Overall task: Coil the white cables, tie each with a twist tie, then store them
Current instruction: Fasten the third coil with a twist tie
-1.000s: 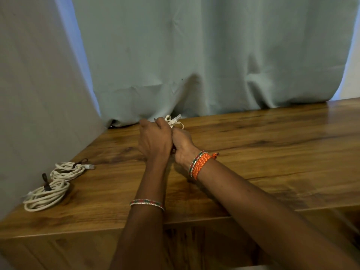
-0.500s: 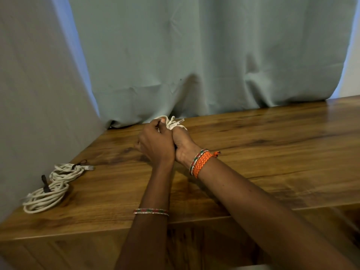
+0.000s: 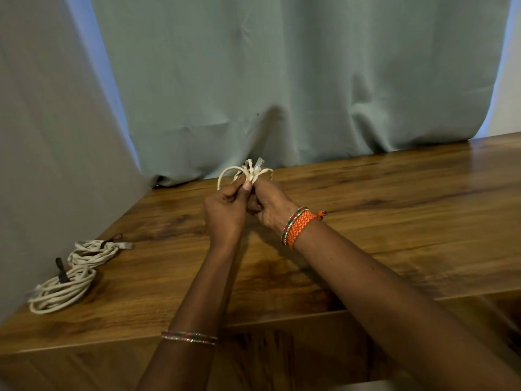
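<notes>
White cable (image 3: 244, 174) loops fan out above the fingertips of both hands, left hand (image 3: 225, 214) and right hand (image 3: 272, 206) pinching it together over the wooden table (image 3: 394, 221).

Both hands meet above the brown wooden worktop (image 3: 366, 198), holding a small bundle of white cable (image 3: 248, 172). The left hand (image 3: 225, 215) pinches it with its fingers (image 3: 244, 187); the right hand (image 3: 270, 204) grips it from the other side. Two coiled white cables, each bound with a dark tie, lie at the worktop's left: one nearer (image 3: 60, 292), one farther (image 3: 94, 251). A pale green curtain (image 3: 282, 80) hangs behind.
</notes>
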